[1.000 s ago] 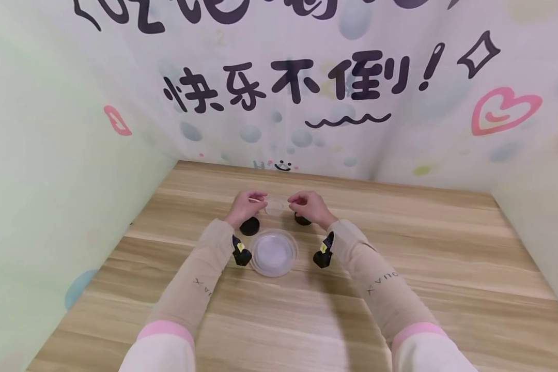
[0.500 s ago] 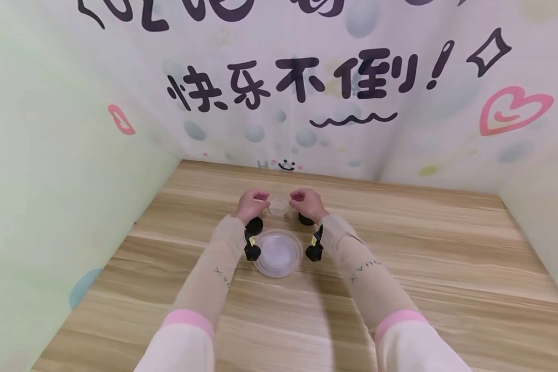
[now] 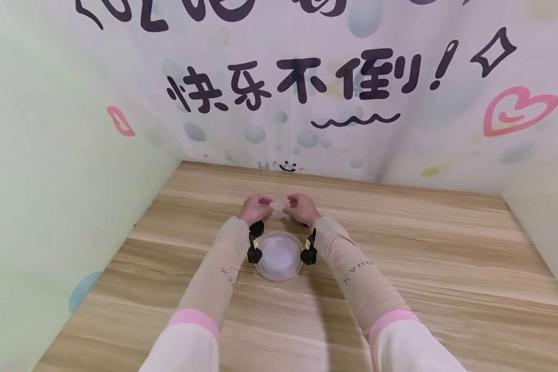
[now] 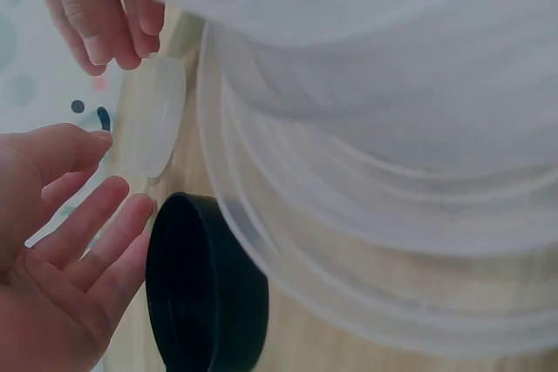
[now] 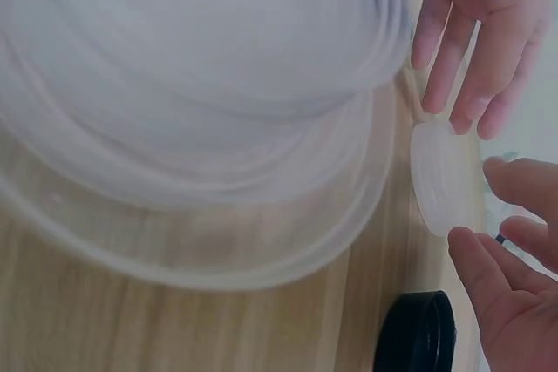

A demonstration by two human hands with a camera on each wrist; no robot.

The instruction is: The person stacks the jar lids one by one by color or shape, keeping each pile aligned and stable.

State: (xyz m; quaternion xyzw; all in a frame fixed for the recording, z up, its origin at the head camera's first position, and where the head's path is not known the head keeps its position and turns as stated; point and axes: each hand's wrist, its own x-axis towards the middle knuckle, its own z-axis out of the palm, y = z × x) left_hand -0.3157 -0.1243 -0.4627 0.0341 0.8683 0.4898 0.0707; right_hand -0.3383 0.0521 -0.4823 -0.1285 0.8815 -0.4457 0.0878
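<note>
My left hand [image 3: 257, 208] and right hand [image 3: 303, 208] face each other on either side of a small, shallow translucent round dish [image 3: 279, 210]. In the left wrist view, my left thumb and fingers are spread apart beside the dish [image 4: 161, 119], with nothing between them. My right hand [image 5: 514, 276] is also loosely spread, its fingertips close to the dish's rim in the right wrist view. A wider clear round container [image 3: 279, 256] stands nearer to me, between my wrists.
A black round lid [image 3: 257, 228] lies by my left wrist. A second black lid [image 5: 414, 337] is mostly hidden behind my right hand in the head view. All stand on a wood-grain table [image 3: 423, 248], with a printed cloth [image 3: 242, 134] behind.
Both hands have come closer together around the small dish. A thin pale line at the left fingertips one second ago no longer shows. The head view has shifted slightly.
</note>
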